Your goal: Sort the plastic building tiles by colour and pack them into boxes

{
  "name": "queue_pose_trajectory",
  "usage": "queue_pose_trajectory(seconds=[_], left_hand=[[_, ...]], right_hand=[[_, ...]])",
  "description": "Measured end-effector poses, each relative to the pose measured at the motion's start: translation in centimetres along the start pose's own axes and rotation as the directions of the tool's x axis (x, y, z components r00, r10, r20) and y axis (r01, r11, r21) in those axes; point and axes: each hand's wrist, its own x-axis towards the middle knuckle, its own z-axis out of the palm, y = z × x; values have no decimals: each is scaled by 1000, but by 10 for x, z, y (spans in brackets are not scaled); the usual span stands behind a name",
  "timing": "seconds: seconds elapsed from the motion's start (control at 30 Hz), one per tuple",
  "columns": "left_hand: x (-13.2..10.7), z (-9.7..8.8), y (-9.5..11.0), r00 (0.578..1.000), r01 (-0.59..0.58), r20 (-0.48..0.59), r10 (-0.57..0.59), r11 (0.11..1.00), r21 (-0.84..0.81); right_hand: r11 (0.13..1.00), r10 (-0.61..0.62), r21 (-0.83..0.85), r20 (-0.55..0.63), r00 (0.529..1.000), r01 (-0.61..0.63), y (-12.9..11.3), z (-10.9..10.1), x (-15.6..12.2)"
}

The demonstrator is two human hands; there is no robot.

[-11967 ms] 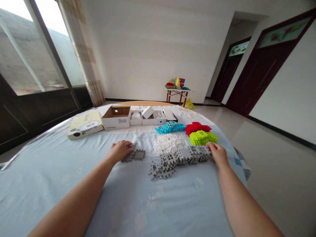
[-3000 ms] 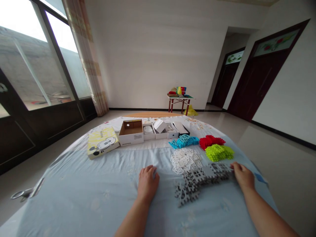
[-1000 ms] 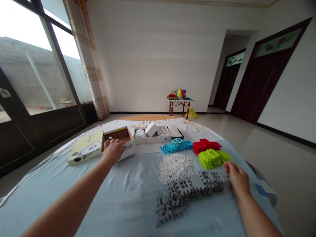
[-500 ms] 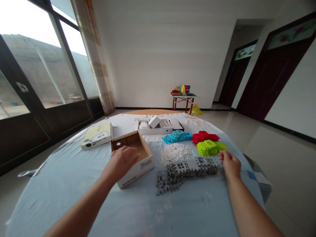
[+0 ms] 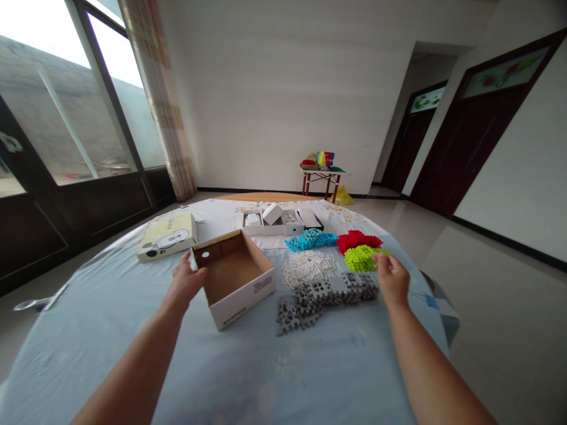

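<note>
An open cardboard box [image 5: 248, 304], white outside and brown inside, sits left of centre on the table. My left hand [image 5: 186, 280] is at its left wall, thumb over the rim and fingers outside, closed on that edge. On the right, my right hand [image 5: 393, 277] is closed, its fingertips in front of the bright green pile of small pieces [image 5: 361, 258]. Whatever those fingers hold, if anything, is hidden. Grey interlocking plastic tiles [image 5: 330, 289] lie stacked just left of the right hand. Behind the tiles spreads a heap of white square frames [image 5: 308, 268].
Blue pieces [image 5: 312, 239] and red pieces [image 5: 358, 240] lie in piles farther back. Small white boxes [image 5: 272, 218] stand behind them. A yellow box lid [image 5: 167, 237] rests at the left on the cloth-covered table [image 5: 212, 378]. A small side table [image 5: 322, 172] stands by the wall.
My left hand has moved from above the box's inside to its left wall. My right hand stays closed and is now in front of the green pile. The view has shifted slightly.
</note>
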Motion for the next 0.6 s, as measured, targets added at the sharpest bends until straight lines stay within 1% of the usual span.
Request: queue_pose_trajectory(seconds=[0.07, 0.13, 0.17, 0.2, 0.27, 0.33, 0.43, 0.53, 0.6], left_hand=[[-4, -7, -2, 1000, 25, 18, -25, 999, 27], [-6, -15, -3, 1000, -18, 27, 16, 996, 83], [-5, -19, -3, 999, -46, 17, 44, 992, 115], [-3, -22, -4, 997, -72, 5, 72, 986, 152], [2, -23, -5, 993, -117, 5, 119, 970, 214], [9, -20, -8, 991, -136, 40, 130, 966, 219], [18, -10, -11, 990, -101, 110, 92, 992, 81], [25, -1, -8, 977, -93, 184, 112, 990, -108], [27, 1, -2, 967, -71, 225, 116, 978, -198]], right_hand=[[997, -73, -9, 62, 995, 73, -20, 5, -6], [987, -158, 6, 140, 977, 159, -42, 10, -14], [978, -208, 26, 189, 960, 207, -53, 13, -18], [964, -264, 51, 243, 933, 260, -64, 15, -23], [927, -373, 98, 339, 864, 362, -83, 21, -32], [892, -448, 141, 414, 792, 431, -97, 26, -42], [863, -492, 193, 525, 694, 466, -108, 33, -53], [853, -493, 210, 623, 608, 477, -113, 38, -58], [848, -480, 206, 690, 542, 489, -115, 38, -56]])
